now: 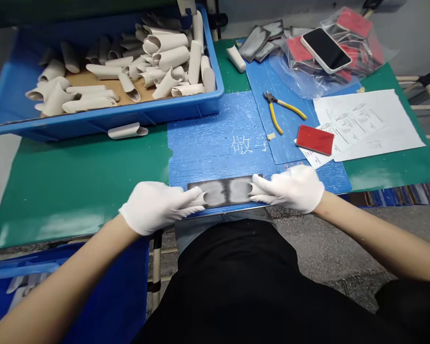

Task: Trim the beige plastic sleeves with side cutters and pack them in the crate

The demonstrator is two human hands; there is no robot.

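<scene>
My left hand (pixel 165 204), in a white glove, is closed around a white plastic tube piece (pixel 200 198). In my white-gloved right hand (pixel 290 188) is a second white tube piece (pixel 253 189), gripped between thumb and fingers. The inner ends of both pieces rest on a dark sanding sheet (pixel 227 192) with two pale, dusty patches. That sheet lies along the front edge of a blue board (pixel 208 138). My gloves cover most of each piece.
At the back left stands a blue bin (pixel 129 117) of similar white pieces; one loose piece (pixel 127 131) lies before it. Yellow-handled cutters (pixel 277 107), a red pad (pixel 314 139), papers (pixel 380 124), worn pads (pixel 255 43) and a phone (pixel 326 49) on a plastic bag occupy the right.
</scene>
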